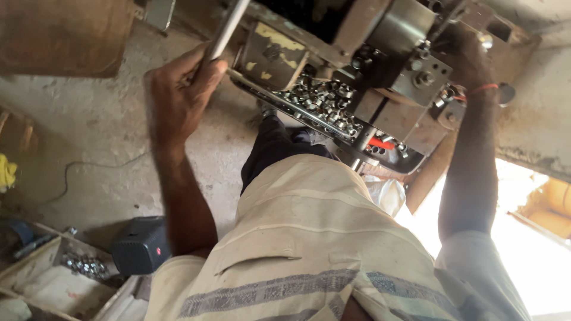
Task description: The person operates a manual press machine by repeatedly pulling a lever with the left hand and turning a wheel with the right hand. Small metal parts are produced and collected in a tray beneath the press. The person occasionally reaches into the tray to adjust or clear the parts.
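1. up at the top left, your left hand [181, 89] has its fingers wrapped tight around the metal lever [226, 27], thumb side pressed to the bar. keep that grip low and square so the bar can't twist in your palm.
2. over on the right, your right hand [470, 56] is up against the machine's steel block [416, 71], by the bolts. i cannot tell from here whether those fingers are closed on anything or just resting, since they're in shadow behind the metal.
3. between your two arms sits the tray [279, 101], tilted and full of small shiny metal rings [324, 98], right under the machine head. mind your forearm doesn't brush them off the edge.
4. judging by the pose, a smooth, even pull on the lever would serve you best, with the right hand kept well off any moving part.
5. down at the bottom left on the floor, a wooden box [35, 279] holds more rings, with a black speaker [140, 244] just beside it, well apart from your hands.
6. note the red thread on your right wrist [483, 89]; it sits close to the machine, so watch for snagging.
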